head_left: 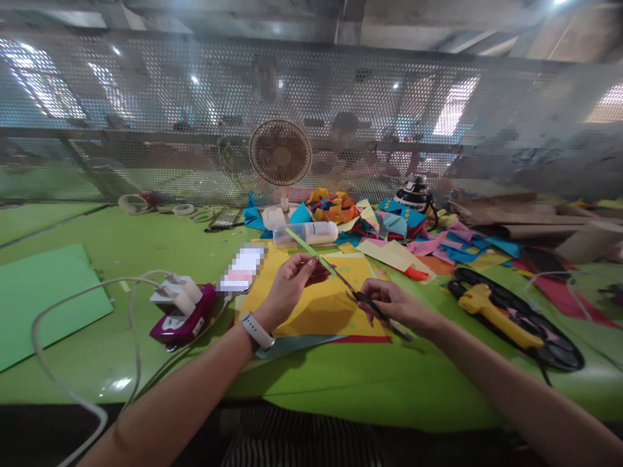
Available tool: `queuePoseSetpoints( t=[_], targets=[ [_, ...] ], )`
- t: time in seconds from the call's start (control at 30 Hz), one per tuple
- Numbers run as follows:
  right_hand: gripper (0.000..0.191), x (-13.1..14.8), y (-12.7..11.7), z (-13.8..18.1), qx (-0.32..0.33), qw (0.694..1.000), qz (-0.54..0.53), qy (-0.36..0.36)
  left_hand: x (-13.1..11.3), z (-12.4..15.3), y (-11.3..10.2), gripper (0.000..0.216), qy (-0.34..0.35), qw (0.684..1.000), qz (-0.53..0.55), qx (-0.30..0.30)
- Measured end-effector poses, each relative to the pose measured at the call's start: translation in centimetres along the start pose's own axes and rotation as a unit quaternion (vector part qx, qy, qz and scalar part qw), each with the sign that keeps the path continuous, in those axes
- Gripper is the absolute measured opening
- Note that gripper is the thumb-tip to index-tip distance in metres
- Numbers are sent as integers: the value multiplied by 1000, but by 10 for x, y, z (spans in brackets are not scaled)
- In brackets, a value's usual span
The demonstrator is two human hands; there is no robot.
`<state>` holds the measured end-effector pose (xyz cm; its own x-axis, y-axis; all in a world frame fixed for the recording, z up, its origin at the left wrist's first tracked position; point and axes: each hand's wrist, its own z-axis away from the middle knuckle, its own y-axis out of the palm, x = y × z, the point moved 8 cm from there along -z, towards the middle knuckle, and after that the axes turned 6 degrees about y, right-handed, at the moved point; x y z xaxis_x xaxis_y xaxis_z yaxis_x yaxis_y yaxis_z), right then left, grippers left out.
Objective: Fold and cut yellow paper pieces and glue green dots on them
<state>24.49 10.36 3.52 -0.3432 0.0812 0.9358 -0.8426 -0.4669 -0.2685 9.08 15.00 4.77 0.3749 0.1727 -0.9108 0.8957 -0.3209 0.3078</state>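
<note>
A narrow light green paper strip [302, 241] is pinched between the thumb and fingers of my left hand [294, 279], which wears a white watch on its wrist. My right hand [389, 301] grips a pair of black-handled scissors [367, 303]. Their blades point up and left, meeting the lower end of the strip; whether they are closed on it I cannot tell. Beneath both hands lies a yellow paper sheet [311, 314], with blue and red sheets showing under its near edge.
A purple power strip [182, 324] with white chargers and cables stands left, beside a phone [242, 269]. A yellow glue gun [501, 318] rests on a black tray at right. Behind are a clear bottle [306, 233], coloured paper scraps [389, 220] and a small fan [280, 154].
</note>
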Motion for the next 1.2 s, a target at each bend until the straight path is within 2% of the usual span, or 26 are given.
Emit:
queuePoseSetpoints(
  t=[0.67,1.2],
  targets=[
    [39,4,1,1,-19,999,-39,13,0,1,-1,14,3,1000,0,-7],
    [37,-6,-1,-5,-15,999,-40,-20,2,-1,-4,14,9,1000,-11,-7]
  ],
)
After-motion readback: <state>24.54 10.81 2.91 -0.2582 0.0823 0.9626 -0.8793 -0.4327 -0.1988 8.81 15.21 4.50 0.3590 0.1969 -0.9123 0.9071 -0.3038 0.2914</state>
